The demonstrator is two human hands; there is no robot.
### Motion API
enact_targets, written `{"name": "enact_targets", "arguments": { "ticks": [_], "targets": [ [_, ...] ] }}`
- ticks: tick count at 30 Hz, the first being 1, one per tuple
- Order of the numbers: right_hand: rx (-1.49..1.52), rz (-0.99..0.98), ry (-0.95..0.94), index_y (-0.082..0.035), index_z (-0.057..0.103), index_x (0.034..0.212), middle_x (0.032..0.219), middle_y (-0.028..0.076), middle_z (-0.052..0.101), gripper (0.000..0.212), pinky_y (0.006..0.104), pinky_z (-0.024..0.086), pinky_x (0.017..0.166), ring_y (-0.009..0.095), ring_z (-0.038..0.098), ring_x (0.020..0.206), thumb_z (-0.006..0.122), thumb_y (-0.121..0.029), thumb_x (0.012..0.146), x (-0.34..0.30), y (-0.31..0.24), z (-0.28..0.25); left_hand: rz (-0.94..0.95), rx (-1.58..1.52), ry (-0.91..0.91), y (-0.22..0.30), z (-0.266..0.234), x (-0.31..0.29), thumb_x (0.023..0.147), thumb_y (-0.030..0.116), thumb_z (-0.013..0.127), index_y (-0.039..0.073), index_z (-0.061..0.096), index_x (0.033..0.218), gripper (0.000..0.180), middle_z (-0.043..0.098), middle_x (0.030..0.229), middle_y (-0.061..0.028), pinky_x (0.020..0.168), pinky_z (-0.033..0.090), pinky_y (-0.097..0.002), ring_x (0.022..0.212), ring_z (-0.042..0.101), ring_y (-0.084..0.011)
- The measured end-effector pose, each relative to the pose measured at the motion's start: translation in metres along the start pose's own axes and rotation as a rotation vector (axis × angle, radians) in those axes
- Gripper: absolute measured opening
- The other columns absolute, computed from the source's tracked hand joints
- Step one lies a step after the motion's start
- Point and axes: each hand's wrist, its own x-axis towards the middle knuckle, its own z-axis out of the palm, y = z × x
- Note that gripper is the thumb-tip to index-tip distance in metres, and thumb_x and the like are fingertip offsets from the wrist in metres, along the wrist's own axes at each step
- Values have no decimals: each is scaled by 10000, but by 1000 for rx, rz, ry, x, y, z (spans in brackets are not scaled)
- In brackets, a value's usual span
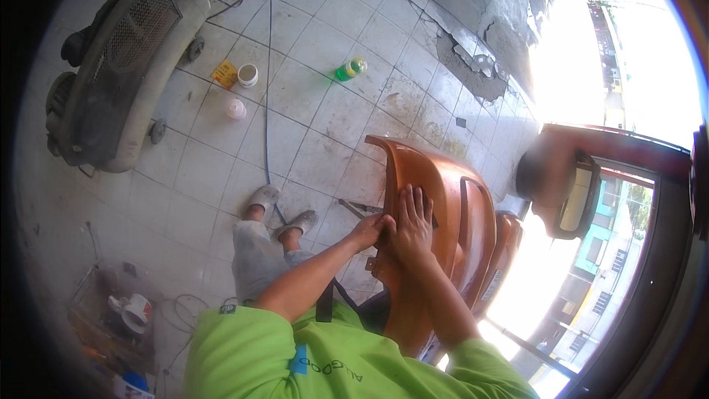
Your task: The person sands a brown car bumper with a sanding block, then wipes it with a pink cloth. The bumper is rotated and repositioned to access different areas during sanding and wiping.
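Observation:
A glossy copper-orange car bumper (436, 170) stands tilted in front of me, its curved face and slotted opening toward the right. My right hand (411, 229) lies flat on its painted surface, fingers stretched out and close together. Just left of it, my left hand (367, 233) is closed at the bumper's inner edge, next to my right thumb. What its curled fingers hold, if anything, is hidden. Part of a stand leg (351, 207) shows beneath the bumper, left of my hands.
A grey bumper with a mesh grille (140, 44) rests at the far left. On the tiled floor stand a green-liquid bottle (351, 69), a white tub (247, 75) and a pinkish container (235, 108). A dark hose (268, 103) runs toward my feet. Broken concrete (473, 66) lies beyond.

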Motion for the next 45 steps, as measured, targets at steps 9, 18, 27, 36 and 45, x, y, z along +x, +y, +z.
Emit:
{"name": "enact_targets", "arguments": {
  "ticks": [9,18,27,36,45],
  "targets": [
    [-21,32,31,17,367,1589,1686,172,321,785,555,60,1289,345,204,1596,403,-557,1055,59,-6,13,146,259,126,-5,-8,9,1100,373,509,42,687,1132,377,714,869,-63,619,548,-336,731,697,-158],
    [-15,172,2,-8,354,1602,1694,158,312,753,555,46,1289,352,197,1595,361,-548,1076,92,3,23,247,165,187,1,15,6,1104,367,497,-12,659,1208,425,732,968,-169,838,532,-395,905,705,-252],
    [-62,215,3,23,287,1618,1724,165,226,839,543,-4,1291,352,132,1611,328,-595,1053,-44,3,21,25,170,29,22,-3,11,1113,403,497,11,672,1210,440,732,998,-70,802,558,-338,887,686,-167],
    [-9,350,43,41,265,1621,1735,187,169,853,548,-26,1283,367,93,1614,282,-609,1068,85,-3,23,184,186,89,-19,6,9,1127,358,448,-9,633,1284,440,731,1101,-110,984,503,-384,1047,674,-255],
    [-60,596,117,31,164,1645,1736,216,119,860,541,-4,1290,356,55,1621,370,-564,1060,-37,-5,25,-120,22,-41,15,-10,7,1121,433,444,43,615,1322,471,722,1046,-64,645,639,-344,845,734,-187]
  ]
}}
